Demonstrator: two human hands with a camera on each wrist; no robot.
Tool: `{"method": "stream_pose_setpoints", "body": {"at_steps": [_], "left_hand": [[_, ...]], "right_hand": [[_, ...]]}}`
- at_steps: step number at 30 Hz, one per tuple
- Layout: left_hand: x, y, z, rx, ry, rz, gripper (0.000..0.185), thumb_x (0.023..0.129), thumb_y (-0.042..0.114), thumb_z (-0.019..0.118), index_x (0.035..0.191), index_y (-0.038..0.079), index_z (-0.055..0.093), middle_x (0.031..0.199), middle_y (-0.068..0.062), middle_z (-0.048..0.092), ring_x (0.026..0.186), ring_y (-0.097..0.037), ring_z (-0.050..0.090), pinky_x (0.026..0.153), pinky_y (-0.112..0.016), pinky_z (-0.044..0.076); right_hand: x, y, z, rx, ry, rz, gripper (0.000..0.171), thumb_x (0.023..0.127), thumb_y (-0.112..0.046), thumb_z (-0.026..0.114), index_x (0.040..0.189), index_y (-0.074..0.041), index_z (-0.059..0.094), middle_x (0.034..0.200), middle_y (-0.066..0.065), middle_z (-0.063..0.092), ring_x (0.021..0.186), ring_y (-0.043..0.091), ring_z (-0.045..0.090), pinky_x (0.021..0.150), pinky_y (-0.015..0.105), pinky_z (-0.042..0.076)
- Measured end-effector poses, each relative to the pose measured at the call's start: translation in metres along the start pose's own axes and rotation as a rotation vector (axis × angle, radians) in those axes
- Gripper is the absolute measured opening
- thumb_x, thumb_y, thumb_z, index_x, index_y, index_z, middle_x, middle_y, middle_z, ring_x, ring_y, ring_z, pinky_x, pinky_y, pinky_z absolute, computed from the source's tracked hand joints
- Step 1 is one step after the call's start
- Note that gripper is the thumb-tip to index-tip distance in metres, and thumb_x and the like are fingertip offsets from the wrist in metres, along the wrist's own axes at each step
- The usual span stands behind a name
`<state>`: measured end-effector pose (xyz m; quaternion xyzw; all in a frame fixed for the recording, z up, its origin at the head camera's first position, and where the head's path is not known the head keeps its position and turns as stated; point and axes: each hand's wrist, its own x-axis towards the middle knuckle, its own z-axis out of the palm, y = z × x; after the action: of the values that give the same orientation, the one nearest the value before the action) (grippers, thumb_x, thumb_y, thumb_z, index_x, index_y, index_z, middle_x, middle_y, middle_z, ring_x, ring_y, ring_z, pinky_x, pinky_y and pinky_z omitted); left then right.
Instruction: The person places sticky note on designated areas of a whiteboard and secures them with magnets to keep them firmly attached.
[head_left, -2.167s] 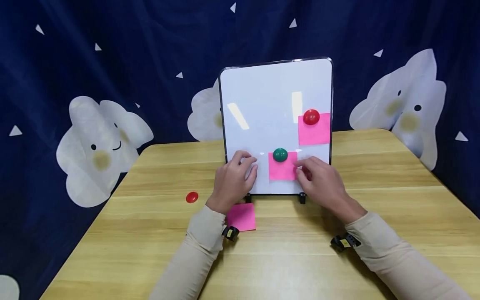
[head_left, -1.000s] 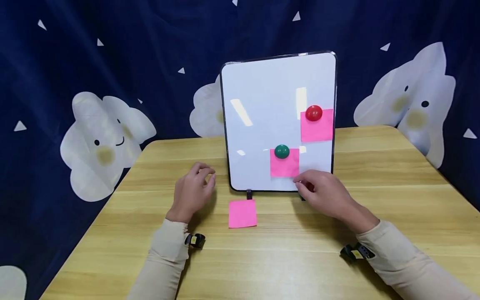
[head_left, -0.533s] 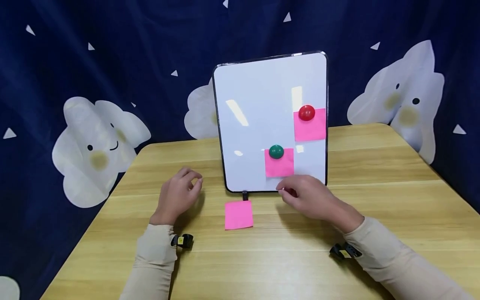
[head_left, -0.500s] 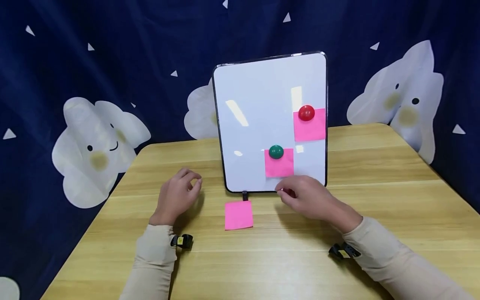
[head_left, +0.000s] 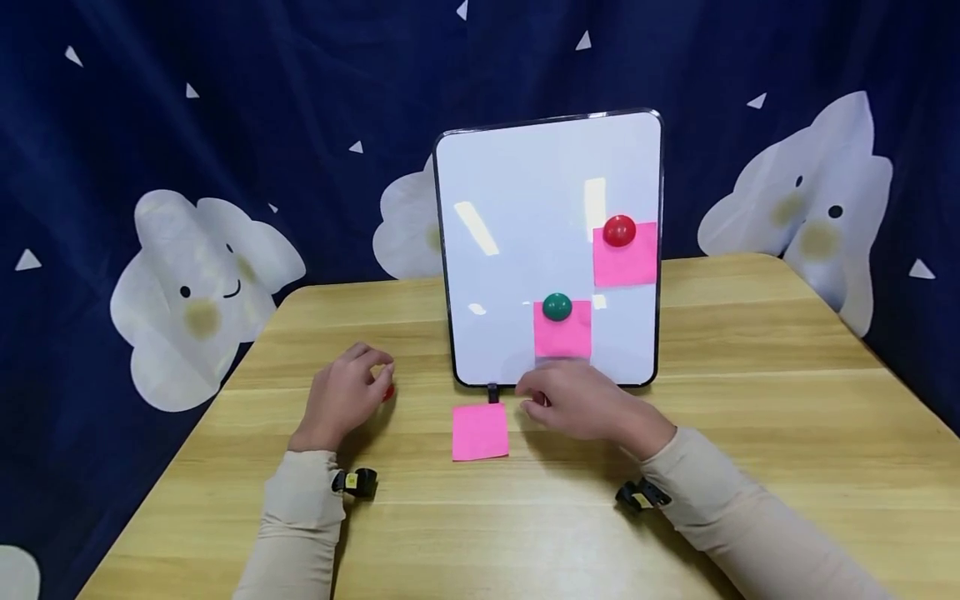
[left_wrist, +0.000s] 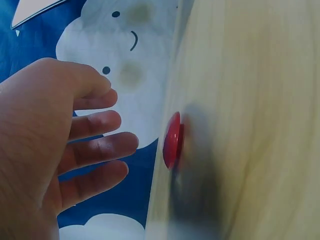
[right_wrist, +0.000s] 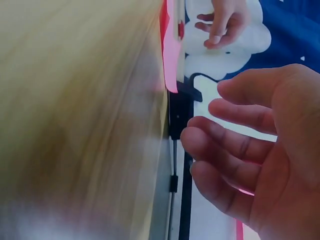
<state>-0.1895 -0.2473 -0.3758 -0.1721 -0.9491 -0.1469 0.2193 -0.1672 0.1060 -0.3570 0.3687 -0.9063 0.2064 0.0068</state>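
Observation:
A white magnetic board stands upright at the table's middle. A red magnet pins one pink note on it, and a green magnet pins another. A third pink note lies flat in front of the board's foot. My left hand hovers over a loose red magnet on the table; in the left wrist view its spread fingers are close to the magnet without touching it. My right hand hangs with relaxed fingers just right of the loose note, holding nothing.
The wooden table runs wide on both sides of the board. A dark blue curtain with white cloud figures hangs behind. The board's black foot stands close to my right hand's fingers.
Both hands have left the board. The left hand moved left and down to the loose red magnet. The right hand dropped and slid left towards the note on the table.

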Motion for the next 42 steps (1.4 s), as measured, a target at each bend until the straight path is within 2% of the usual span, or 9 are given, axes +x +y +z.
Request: {"method": "stream_pose_setpoints", "body": {"at_steps": [4,11,17,20,24,29,34,36,42], "left_hand": [[0.002,-0.002,-0.005,0.007,-0.019,-0.023,0.018,0.095,0.025,0.065,0.097,0.012,0.077,0.095,-0.003,0.067,0.066,-0.014,0.062,0.051,-0.035,0.048],[0.003,-0.005,-0.012,0.031,-0.069,-0.103,0.019,0.095,0.023,0.064,0.099,0.009,0.077,0.096,-0.007,0.068,0.068,-0.019,0.064,0.053,-0.038,0.049],[0.003,-0.006,-0.01,-0.001,-0.135,-0.116,0.021,0.096,0.023,0.063,0.103,0.008,0.076,0.102,-0.009,0.068,0.077,-0.021,0.069,0.063,-0.043,0.054],[0.003,-0.006,-0.008,-0.004,-0.165,-0.118,0.022,0.096,0.024,0.063,0.104,0.009,0.076,0.105,-0.009,0.067,0.079,-0.021,0.069,0.063,-0.044,0.054],[0.003,-0.006,-0.007,-0.008,-0.188,-0.121,0.023,0.096,0.025,0.063,0.106,0.01,0.076,0.107,-0.009,0.067,0.08,-0.022,0.068,0.064,-0.044,0.054],[0.001,-0.008,-0.007,-0.014,-0.22,-0.118,0.024,0.096,0.025,0.065,0.109,0.008,0.076,0.108,-0.009,0.067,0.082,-0.023,0.068,0.067,-0.046,0.054],[-0.003,-0.01,-0.005,-0.017,-0.261,-0.107,0.026,0.095,0.026,0.068,0.112,0.008,0.075,0.11,-0.009,0.066,0.086,-0.023,0.066,0.073,-0.047,0.054],[-0.004,-0.011,-0.004,-0.02,-0.268,-0.103,0.026,0.095,0.027,0.069,0.112,0.009,0.076,0.109,-0.009,0.067,0.085,-0.023,0.065,0.074,-0.047,0.053],[-0.006,-0.012,-0.001,-0.03,-0.285,-0.116,0.023,0.092,0.024,0.072,0.11,0.009,0.076,0.108,-0.009,0.067,0.082,-0.019,0.064,0.073,-0.044,0.053]], "right_hand": [[0.005,-0.004,0.003,0.022,-0.062,0.004,0.022,0.095,-0.022,0.068,0.112,-0.012,0.075,0.072,-0.009,0.053,0.071,0.009,0.048,0.068,0.03,0.045],[0.009,-0.008,0.005,0.052,-0.155,0.031,0.026,0.097,-0.026,0.066,0.119,-0.013,0.072,0.065,-0.008,0.052,0.063,0.008,0.046,0.062,0.029,0.043],[0.015,-0.01,0.01,-0.005,-0.148,0.006,0.018,0.095,-0.027,0.068,0.109,-0.016,0.073,0.07,-0.009,0.052,0.067,0.008,0.049,0.065,0.029,0.044],[0.018,-0.013,0.012,-0.031,-0.15,0.007,0.011,0.093,-0.027,0.07,0.099,-0.018,0.07,0.072,-0.008,0.052,0.069,0.01,0.049,0.065,0.029,0.043],[0.018,-0.017,0.013,-0.065,-0.141,0.018,0.012,0.09,-0.029,0.074,0.093,-0.019,0.068,0.074,-0.008,0.051,0.072,0.011,0.049,0.065,0.029,0.044],[0.016,-0.017,0.017,-0.108,-0.135,0.009,0.012,0.088,-0.033,0.076,0.092,-0.024,0.07,0.076,-0.01,0.049,0.075,0.009,0.047,0.063,0.028,0.043],[0.014,-0.017,0.021,-0.146,-0.142,-0.038,0.016,0.09,-0.038,0.073,0.1,-0.026,0.076,0.079,-0.009,0.047,0.075,0.009,0.044,0.06,0.027,0.042],[0.014,-0.017,0.022,-0.15,-0.142,-0.051,0.019,0.091,-0.038,0.072,0.104,-0.026,0.079,0.08,-0.009,0.046,0.075,0.008,0.044,0.059,0.026,0.042],[0.014,-0.017,0.022,-0.103,-0.133,-0.034,0.02,0.092,-0.039,0.072,0.103,-0.024,0.08,0.082,-0.008,0.05,0.074,0.008,0.045,0.06,0.026,0.042]]}}
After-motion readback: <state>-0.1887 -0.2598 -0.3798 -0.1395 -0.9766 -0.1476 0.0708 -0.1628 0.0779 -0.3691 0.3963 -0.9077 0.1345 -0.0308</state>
